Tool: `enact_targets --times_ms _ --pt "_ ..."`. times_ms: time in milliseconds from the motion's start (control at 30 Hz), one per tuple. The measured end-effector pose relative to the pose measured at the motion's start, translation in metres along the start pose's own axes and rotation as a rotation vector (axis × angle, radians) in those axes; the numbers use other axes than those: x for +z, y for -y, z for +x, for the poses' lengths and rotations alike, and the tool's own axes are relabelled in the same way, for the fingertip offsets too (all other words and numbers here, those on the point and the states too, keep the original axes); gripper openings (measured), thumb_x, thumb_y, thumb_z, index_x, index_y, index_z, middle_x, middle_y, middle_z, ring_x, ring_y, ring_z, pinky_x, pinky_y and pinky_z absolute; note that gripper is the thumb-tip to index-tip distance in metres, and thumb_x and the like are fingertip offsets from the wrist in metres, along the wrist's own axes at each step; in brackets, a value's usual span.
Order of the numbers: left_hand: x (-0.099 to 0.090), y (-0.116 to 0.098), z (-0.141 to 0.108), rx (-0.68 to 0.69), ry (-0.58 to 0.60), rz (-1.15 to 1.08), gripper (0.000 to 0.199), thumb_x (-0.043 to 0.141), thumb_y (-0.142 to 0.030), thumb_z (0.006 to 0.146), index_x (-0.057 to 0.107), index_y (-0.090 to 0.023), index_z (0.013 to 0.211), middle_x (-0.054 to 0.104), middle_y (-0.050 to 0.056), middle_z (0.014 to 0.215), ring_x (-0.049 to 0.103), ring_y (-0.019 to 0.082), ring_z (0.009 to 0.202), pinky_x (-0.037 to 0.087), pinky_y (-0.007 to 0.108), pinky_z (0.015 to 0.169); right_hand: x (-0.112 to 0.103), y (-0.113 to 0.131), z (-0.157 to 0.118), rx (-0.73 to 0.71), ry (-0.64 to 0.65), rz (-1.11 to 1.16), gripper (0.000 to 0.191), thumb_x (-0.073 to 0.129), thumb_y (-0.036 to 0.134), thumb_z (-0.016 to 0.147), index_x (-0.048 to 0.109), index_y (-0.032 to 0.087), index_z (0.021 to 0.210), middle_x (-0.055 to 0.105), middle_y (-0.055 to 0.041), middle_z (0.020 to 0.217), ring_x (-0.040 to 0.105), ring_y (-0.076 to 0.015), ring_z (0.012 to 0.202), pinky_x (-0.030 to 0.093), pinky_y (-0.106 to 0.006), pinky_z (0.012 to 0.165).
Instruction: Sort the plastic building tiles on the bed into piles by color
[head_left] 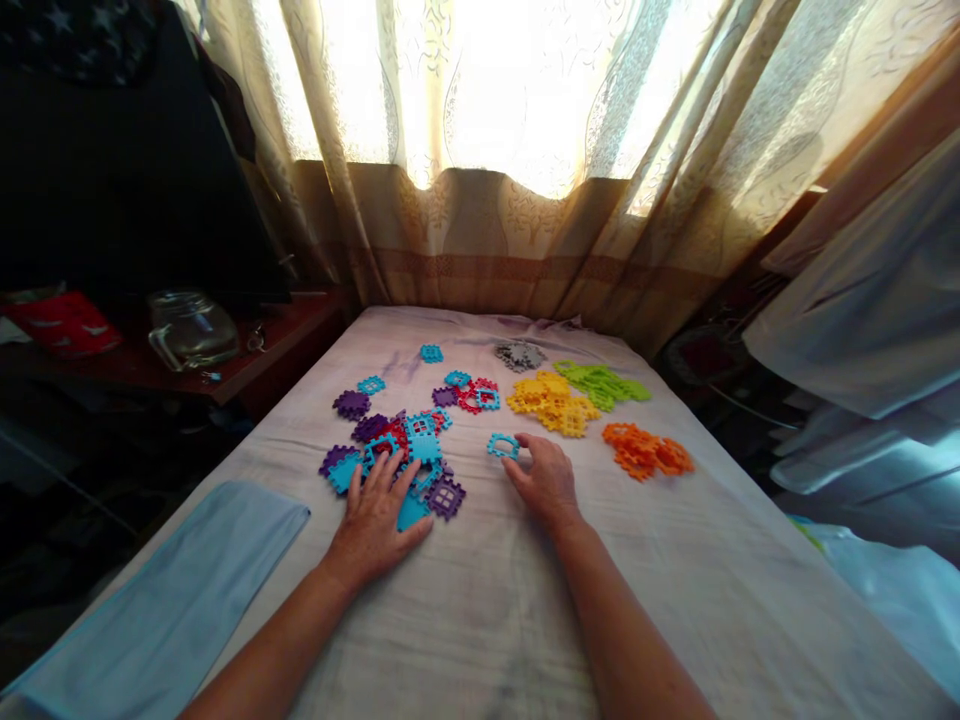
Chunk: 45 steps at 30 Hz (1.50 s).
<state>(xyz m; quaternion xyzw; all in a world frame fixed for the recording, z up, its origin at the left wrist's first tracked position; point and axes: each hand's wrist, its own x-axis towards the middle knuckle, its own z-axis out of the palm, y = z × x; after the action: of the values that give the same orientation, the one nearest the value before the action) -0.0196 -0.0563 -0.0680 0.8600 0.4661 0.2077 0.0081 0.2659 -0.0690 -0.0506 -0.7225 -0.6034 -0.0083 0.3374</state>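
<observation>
My left hand [379,515] lies with fingers spread over a mixed heap of toothed plastic building tiles, touching the blue tiles [346,474] on top. Purple tiles [446,497] and red tiles [395,435] show in the same heap; some are hidden under my fingers. Between thumb and fingers, my right hand [546,480] pinches a blue open-frame building tile [503,446] just above the sheet, to the right of the heap. Beyond it sits a smaller cluster of red tiles [471,398] with blue and purple ones.
Sorted piles stand at the right: yellow tiles [553,402], green tiles [604,384], orange tiles [646,451] and grey tiles [519,356]. A folded light-blue cloth [172,600] lies at left. Beside the bed, a glass jug [193,330] stands on a dark table. Curtains [480,220] hang behind.
</observation>
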Motion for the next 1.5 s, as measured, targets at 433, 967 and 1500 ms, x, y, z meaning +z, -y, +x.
enact_targets --times_ms 433,967,1500 --pt "-0.006 0.001 0.011 -0.025 -0.053 -0.102 0.057 0.051 -0.050 0.090 0.050 -0.026 0.141 0.049 0.013 0.149 0.037 0.033 0.143 0.020 0.061 0.118 -0.015 -0.031 -0.005 0.177 0.013 -0.178 0.030 0.064 0.032 0.076 0.067 0.020 0.103 0.068 -0.0097 0.101 0.061 -0.0264 0.097 0.044 -0.038 0.085" --pt "-0.012 0.005 0.009 -0.101 -0.126 -0.264 0.048 0.056 -0.057 0.086 0.060 -0.025 0.122 0.057 0.012 0.141 0.049 0.029 0.134 0.028 0.056 0.117 0.003 0.059 -0.029 -0.428 0.015 0.141 0.027 0.058 0.021 0.086 0.069 0.026 0.110 0.067 -0.0067 0.103 0.059 -0.0225 0.099 0.044 -0.039 0.092" --pt "-0.012 0.009 0.006 -0.033 -0.128 -0.292 0.062 0.044 -0.064 0.091 0.049 -0.024 0.138 0.053 0.013 0.145 0.045 0.030 0.138 0.024 0.055 0.119 0.015 0.074 -0.017 -0.248 0.119 0.556 0.017 0.056 0.030 0.089 0.071 0.021 0.089 0.073 -0.0064 0.092 0.065 -0.0180 0.085 0.051 -0.032 0.079"
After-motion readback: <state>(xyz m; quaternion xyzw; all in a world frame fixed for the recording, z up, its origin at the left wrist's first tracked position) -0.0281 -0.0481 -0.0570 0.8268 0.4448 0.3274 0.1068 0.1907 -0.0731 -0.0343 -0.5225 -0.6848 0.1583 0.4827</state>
